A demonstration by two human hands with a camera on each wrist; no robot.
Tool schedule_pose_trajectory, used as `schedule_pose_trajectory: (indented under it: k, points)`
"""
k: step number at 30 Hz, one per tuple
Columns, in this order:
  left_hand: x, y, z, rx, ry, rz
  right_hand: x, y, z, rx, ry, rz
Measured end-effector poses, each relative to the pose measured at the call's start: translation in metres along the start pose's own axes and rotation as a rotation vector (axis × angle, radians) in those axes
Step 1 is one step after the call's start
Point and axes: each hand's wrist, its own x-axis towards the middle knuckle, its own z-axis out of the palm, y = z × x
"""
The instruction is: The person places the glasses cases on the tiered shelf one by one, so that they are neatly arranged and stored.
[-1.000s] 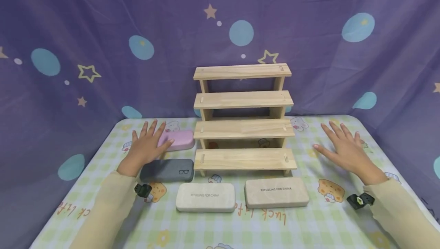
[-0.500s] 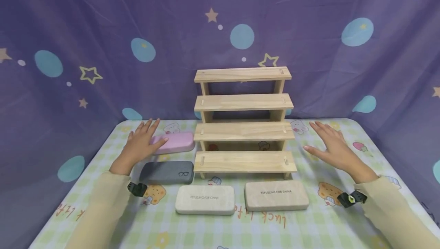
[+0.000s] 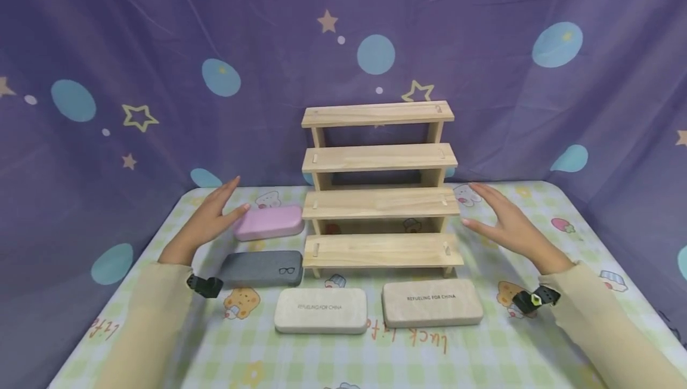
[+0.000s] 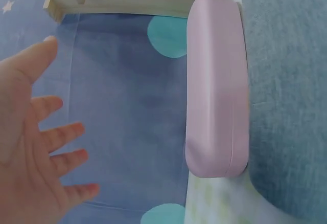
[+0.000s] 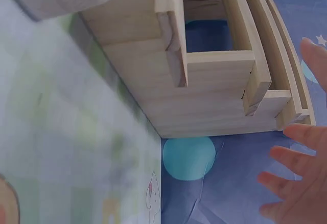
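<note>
My left hand [image 3: 206, 222] is held above the table just left of the pink glasses case [image 3: 272, 222], fingers extended and thumb apart, holding nothing. In the left wrist view its palm [image 4: 25, 168] shows beside the pink case. A dark grey-blue glasses case [image 3: 257, 268] with a spectacles print lies nearer. On the other side, my right hand [image 3: 510, 228] hovers to the right of the wooden four-step rack [image 3: 381, 203], fingers straight, with nothing in it. In front of the rack lie an off-white case [image 3: 321, 312] and a beige case [image 3: 432, 304], both lettered "REFUELING FOR CHINA".
A checked tablecloth [image 3: 316, 359] with cartoon prints covers the table. Behind it hangs a purple curtain [image 3: 268, 25] with stars and blue spots, close to the back of the rack. Dark straps with small devices sit on both wrists.
Both hands have turned from palms down to palms facing inward. Each has shifted somewhat to the left in the head view. The cases and rack stay where they were.
</note>
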Motion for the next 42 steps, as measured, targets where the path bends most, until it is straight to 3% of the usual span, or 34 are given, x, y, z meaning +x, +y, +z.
schedule_pose_trajectory:
  k: [17, 25, 31, 38, 42]
  points:
    - [0.002, -0.014, 0.002, -0.441, -0.023, -0.125, 0.02, -0.005, 0.014, 0.16, -0.006, 0.031]
    - [-0.001, -0.032, 0.008, -0.581, -0.042, -0.128, 0.026, -0.005, 0.022, 0.203, -0.018, 0.054]
    - [0.002, -0.047, 0.016, -0.747, -0.086, -0.189, 0.031, 0.0, 0.031, 0.232, -0.014, 0.061]
    - [0.005, -0.06, 0.022, -0.752, -0.14, -0.215, 0.034, 0.0, 0.038, 0.283, 0.001, 0.082]
    - [0.006, -0.067, 0.024, -0.753, -0.17, -0.21, 0.03, -0.023, 0.029, 0.336, -0.013, 0.101]
